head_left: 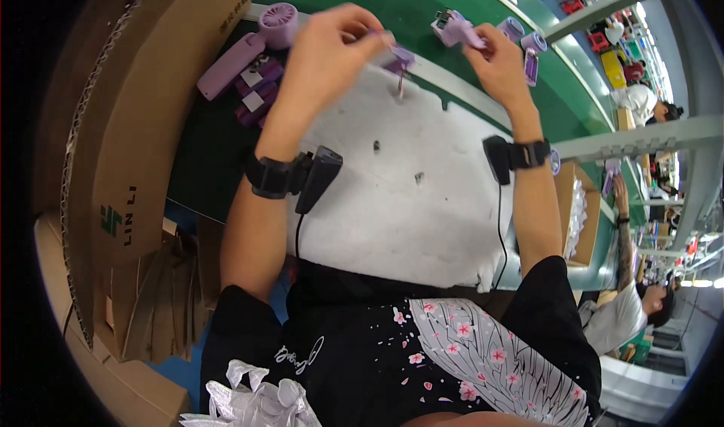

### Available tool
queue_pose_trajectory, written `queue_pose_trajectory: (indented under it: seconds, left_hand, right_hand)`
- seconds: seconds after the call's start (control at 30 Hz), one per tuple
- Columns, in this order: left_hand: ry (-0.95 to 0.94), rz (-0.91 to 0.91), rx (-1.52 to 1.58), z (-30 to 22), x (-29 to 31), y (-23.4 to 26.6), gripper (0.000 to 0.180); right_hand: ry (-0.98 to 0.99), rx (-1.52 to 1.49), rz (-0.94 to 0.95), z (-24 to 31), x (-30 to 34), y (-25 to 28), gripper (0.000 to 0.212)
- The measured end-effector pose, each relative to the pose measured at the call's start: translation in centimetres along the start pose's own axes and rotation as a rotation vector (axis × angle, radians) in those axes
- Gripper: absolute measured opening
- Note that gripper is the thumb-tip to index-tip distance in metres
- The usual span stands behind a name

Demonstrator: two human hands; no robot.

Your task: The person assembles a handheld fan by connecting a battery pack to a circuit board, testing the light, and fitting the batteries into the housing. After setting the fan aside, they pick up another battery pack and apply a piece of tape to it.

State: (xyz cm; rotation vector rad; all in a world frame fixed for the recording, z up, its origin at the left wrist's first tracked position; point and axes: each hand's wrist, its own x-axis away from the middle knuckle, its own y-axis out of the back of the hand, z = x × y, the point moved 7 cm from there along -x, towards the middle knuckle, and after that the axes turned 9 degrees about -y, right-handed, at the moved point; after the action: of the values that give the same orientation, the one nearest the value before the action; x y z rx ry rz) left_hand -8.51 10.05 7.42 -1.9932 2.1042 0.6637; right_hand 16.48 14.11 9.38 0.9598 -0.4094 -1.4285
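My left hand [332, 61], slightly blurred by motion, is closed at the far edge of a white foam mat [422, 223]. Its fingers pinch a small purple piece [400, 60] with thin wires dangling from it; its exact kind is hard to make out. Across from it, my right hand [501, 65] grips a light purple handheld fan housing [456, 31] over the green bench, and a circuit board shows at the housing's far end. Left of my left hand lies a purple handheld fan [234, 64], beside several dark purple blocks [260, 91] with white labels.
A tall cardboard box [143, 118] stands along the left side. More purple fan parts [532, 46] lie beyond my right hand. An open carton [577, 216] with white-wrapped items sits at right. A co-worker's hand [620, 193] is near another purple part farther right.
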Motion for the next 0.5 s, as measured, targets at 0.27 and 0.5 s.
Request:
queue_pose_trajectory:
  seconds: [0.27,0.5]
  left_hand:
    - [0.087,-0.231,0.686,3.3,0.0,-0.9,0.025]
    - [0.255,0.228,0.847,0.4,2.7,-7.4,0.032]
  right_hand:
    - [0.186,0.139,0.207,6.3,15.7,1.3,0.028]
    - [-0.046,-0.124,0.415,6.1,18.0,-0.1,0.032]
